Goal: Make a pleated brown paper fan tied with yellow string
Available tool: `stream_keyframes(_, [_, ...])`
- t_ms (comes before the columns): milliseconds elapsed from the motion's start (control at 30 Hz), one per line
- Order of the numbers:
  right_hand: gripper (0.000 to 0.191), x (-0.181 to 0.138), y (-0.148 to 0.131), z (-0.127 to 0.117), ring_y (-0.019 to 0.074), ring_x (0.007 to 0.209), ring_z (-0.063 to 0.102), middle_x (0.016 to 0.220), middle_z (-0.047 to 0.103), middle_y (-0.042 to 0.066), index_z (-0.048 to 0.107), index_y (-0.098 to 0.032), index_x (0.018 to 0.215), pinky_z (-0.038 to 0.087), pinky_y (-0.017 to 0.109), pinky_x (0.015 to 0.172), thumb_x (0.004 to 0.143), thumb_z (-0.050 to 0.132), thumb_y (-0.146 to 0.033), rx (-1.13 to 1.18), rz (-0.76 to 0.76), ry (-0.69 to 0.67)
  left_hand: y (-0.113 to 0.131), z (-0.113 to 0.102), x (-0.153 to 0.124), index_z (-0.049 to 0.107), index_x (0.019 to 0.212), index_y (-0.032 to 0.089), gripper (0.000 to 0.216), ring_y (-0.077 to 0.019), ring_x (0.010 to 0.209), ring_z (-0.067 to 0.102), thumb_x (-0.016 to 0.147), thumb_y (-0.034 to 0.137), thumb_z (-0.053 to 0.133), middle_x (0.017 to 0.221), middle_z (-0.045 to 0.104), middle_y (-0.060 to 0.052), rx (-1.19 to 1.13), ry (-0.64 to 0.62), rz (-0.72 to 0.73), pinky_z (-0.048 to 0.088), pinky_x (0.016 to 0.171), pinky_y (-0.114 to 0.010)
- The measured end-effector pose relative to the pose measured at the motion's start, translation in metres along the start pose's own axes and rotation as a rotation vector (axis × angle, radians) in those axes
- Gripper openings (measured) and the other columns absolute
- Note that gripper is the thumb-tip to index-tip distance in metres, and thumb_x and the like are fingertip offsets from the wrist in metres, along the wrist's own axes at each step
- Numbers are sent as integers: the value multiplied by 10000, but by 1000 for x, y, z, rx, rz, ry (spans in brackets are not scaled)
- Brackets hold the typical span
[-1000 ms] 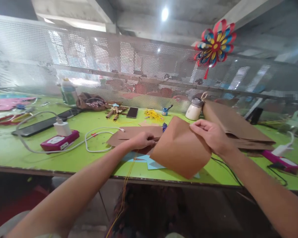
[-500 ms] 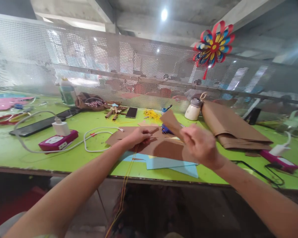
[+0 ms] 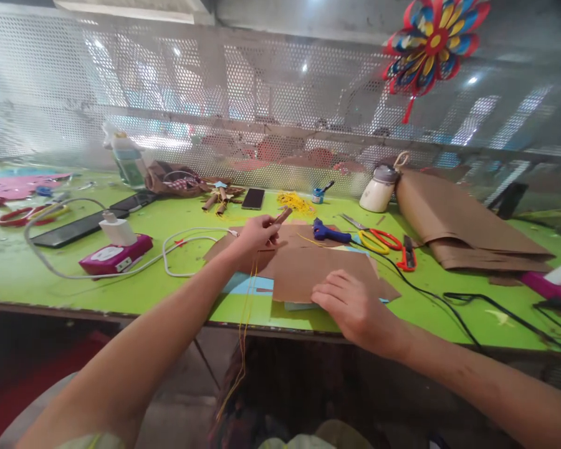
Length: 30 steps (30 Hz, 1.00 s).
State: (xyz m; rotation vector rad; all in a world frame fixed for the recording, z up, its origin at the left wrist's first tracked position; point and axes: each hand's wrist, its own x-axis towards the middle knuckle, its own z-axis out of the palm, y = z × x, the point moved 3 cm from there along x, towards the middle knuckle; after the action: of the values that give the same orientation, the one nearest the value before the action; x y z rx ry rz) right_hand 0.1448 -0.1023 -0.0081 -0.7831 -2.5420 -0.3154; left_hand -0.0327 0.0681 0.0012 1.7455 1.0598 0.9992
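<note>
My left hand (image 3: pixel 258 237) is closed around a small rolled brown paper tube (image 3: pixel 283 216), one end pointing up and right. Thin yellow thread (image 3: pixel 251 293) hangs below this hand, over the table edge. My right hand (image 3: pixel 348 305) grips a brown paper sheet (image 3: pixel 303 274) at its lower edge, fingers on top; its thumb is hidden. Beneath the sheet lie more brown paper and light blue paper (image 3: pixel 247 284). Just beyond the sheet rest a blue glue gun (image 3: pixel 331 232), yellow-and-red-handled scissors (image 3: pixel 378 239) and red-handled pliers (image 3: pixel 407 254).
A folded brown paper stack (image 3: pixel 467 212) and a white jar (image 3: pixel 378 190) stand at the right. Yellow thread (image 3: pixel 295 202), a phone (image 3: pixel 253 199) and small paper tubes (image 3: pixel 217 198) lie at the back. At left are a purple power strip (image 3: pixel 116 254) and a white cable (image 3: pixel 168 249).
My right hand has come down and toward me with the brown sheet, which was raised and now lies low over the other paper. The glue gun, scissors and pliers have come into clear view.
</note>
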Motion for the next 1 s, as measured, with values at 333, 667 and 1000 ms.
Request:
stream_keyframes(333, [253, 0, 23, -6, 201, 909, 516, 939, 649, 97, 616, -141, 908, 400, 365, 802, 868, 377, -67, -46, 67, 33, 33, 30, -27, 678, 937, 142, 262, -97, 613, 483, 774, 278, 525, 692, 607, 2, 423, -461, 342, 347, 553, -196])
stream_keyframes(667, [216, -18, 37, 5, 193, 896, 569, 927, 641, 104, 605, -138, 957, 441, 401, 873, 870, 414, -87, 104, 127, 25, 31, 2, -19, 674, 903, 140, 260, -106, 614, 476, 759, 302, 529, 691, 606, 1, 544, -420, 298, 352, 582, -212])
stream_keyframes(1000, [187, -23, 39, 11, 177, 870, 556, 913, 630, 93, 608, -154, 922, 490, 325, 738, 881, 431, -109, 235, 118, 62, 39, 35, -56, 693, 794, 169, 220, -137, 696, 527, 793, 268, 497, 756, 614, -31, 715, -479, 356, 365, 610, -217])
